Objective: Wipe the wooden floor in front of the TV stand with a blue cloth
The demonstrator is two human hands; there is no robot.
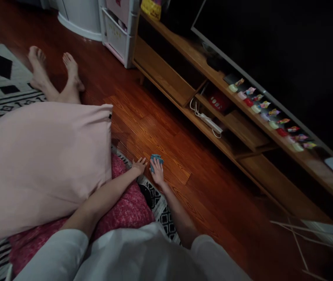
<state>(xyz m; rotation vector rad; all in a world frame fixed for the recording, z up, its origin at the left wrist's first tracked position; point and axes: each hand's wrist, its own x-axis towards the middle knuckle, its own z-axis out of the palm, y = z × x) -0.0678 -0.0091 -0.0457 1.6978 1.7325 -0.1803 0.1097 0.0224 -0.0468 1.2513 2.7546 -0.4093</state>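
My left hand (139,166) lies flat on the wooden floor at the rug's edge, fingers spread and holding nothing. Just right of it, my right hand (157,172) rests with outstretched fingers on a small blue flat piece (155,156). Its layered edges show past my fingertips; whether it is a folded cloth or a few cards I cannot tell. Under my left forearm are a pink pillow (52,152) and a crimson patterned fabric (122,208). A dark round object (145,193) sits between my arms, partly hidden.
A wooden TV stand (166,84) runs diagonally along the right, with a row of small figures (273,113) before a large dark screen (286,58). A power strip (210,123) lies on its shelf. Bare feet (71,66) extend beyond the pillow, near a white drawer unit (115,35).
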